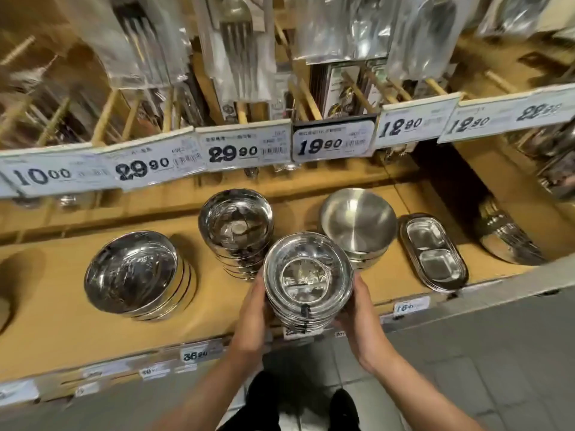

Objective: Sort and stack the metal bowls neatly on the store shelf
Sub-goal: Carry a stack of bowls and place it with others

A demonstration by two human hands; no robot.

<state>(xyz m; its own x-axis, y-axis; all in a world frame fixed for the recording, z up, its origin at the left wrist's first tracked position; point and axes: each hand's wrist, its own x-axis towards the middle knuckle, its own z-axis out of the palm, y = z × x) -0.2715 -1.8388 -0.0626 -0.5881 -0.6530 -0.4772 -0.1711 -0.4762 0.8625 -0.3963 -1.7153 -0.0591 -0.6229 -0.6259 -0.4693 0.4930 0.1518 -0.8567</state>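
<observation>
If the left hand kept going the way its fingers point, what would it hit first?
Probably the tall stack of shiny bowls directly beyond the left hand, though depth is unclear; it holds the stack of bowls.

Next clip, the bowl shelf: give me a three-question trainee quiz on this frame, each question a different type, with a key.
1. True or false: both hands grip the held stack of bowls.
2. Multiple choice: what lies at the right of the brushed bowl stack? A) a two-compartment metal tray B) a glass jug C) a wooden board
3. Fill in: the price tag with the dark frame reads ____.

Key
1. True: the left hand and right hand clasp its opposite sides.
2. A, the two-compartment tray.
3. 19.90
</observation>
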